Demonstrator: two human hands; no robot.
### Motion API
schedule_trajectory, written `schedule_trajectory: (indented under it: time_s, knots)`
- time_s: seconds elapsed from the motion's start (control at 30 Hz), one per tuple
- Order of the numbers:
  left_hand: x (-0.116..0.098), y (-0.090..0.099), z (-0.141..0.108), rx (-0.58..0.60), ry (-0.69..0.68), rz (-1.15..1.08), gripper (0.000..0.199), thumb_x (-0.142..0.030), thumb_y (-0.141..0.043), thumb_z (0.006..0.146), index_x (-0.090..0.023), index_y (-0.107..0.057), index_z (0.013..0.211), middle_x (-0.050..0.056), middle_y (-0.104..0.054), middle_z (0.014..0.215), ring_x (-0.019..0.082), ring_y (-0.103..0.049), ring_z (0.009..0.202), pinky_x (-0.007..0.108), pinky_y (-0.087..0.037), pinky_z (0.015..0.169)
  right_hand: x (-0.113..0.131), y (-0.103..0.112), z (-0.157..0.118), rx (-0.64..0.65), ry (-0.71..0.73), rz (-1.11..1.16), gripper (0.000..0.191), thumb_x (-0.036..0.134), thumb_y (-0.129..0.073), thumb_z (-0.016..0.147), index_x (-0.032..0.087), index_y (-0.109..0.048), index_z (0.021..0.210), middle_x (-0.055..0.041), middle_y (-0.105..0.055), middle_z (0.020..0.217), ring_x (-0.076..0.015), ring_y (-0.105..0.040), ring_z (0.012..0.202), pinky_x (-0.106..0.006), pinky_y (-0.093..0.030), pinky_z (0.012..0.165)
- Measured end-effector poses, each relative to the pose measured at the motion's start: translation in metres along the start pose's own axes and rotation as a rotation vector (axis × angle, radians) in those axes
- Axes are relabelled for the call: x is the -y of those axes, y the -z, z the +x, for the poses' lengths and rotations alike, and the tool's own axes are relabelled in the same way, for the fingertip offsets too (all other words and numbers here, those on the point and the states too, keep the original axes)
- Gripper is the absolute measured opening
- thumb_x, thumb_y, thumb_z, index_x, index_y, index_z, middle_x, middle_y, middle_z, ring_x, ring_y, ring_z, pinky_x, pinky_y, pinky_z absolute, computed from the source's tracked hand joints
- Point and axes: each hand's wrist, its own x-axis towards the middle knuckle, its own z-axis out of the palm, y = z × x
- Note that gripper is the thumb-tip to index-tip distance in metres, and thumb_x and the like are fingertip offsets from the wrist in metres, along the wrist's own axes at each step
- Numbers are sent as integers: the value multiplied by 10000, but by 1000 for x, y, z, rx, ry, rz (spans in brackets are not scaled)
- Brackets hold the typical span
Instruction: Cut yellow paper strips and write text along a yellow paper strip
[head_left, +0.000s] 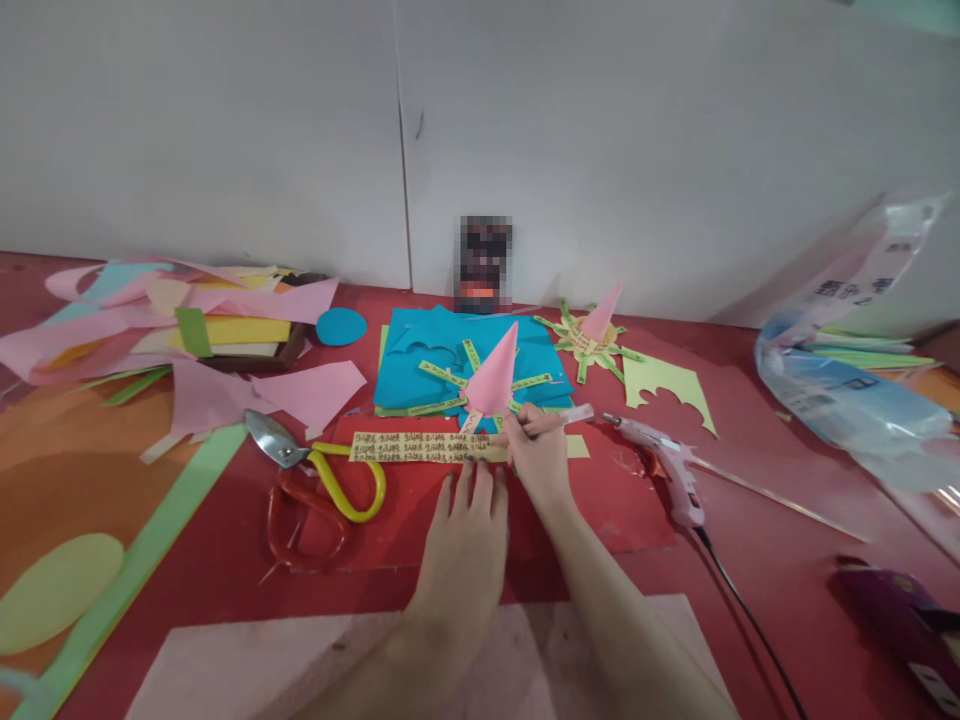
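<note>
My right hand (541,455) is closed round a pen (570,416), its tip down at a long cream paper strip (412,447). Rows of dark handwritten characters fill the strip's left and middle part; the right end looks bare. My left hand (469,525) lies flat, fingers stretched out, with the fingertips on the strip's lower edge. Just beyond the strip stands a pink paper cone (493,375) with green written strips fanned round its base, on blue paper (405,375). To the left, scissors (300,458) with one yellow and one red handle lie against the strip's end.
A pink glue gun (667,460) with a black cord lies on the right. Behind it are a second cone piece (592,338) and cut yellow-green paper (670,390). Paper scraps (217,305) pile up at left; a clear plastic bag (832,370) sits at right. A wall (262,140) closes off the back.
</note>
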Motion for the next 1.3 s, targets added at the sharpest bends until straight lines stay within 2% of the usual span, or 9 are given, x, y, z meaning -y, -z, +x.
schedule_trajectory:
  time_s: [0.4, 0.6, 0.83, 1.07, 1.3]
  knots:
    - [-1, -2, -1, -18, 12, -24, 400, -108, -390, 862, -144, -537, 1233, 126, -579, 1231, 272, -512, 1185, 439, -451, 961, -1, 0, 0, -5, 7, -6, 304, 343, -492, 760, 234, -337, 522, 51, -406, 370, -181, -624, 533, -207, -331, 439]
    - [0, 1, 0, -13, -5, -8, 390, -110, -393, 863, -120, -543, 1223, 130, -586, 1223, 281, -525, 1172, 428, -462, 948, -2, -1, 0, -34, 8, -45, 300, 322, -484, 754, 224, -325, 519, 33, -501, 437, -145, -588, 501, -204, -318, 438]
    - [0, 0, 0, 0, 6, -27, 405, -109, -400, 861, -143, -530, 1243, 128, -575, 1240, 273, -513, 1188, 436, -449, 966, -4, 0, 0, -9, -10, -1, 316, 352, -486, 768, 234, -313, 531, 59, -350, 379, -167, -610, 518, -198, -300, 422]
    - [-1, -1, 0, -1, 9, -24, 383, -113, -407, 862, -118, -548, 1219, 133, -583, 1231, 292, -517, 1182, 435, -452, 955, -3, -1, 0, -34, 24, -70, 294, 294, -477, 743, 223, -302, 517, 31, -521, 453, -139, -571, 489, -209, -310, 442]
    - [0, 0, 0, -3, -3, -1, 384, -114, -414, 861, -123, -549, 1220, 122, -590, 1228, 287, -529, 1171, 425, -464, 950, -2, -1, 1, -18, 11, -34, 305, 326, -490, 749, 226, -332, 508, 31, -521, 432, -139, -557, 476, -219, -319, 447]
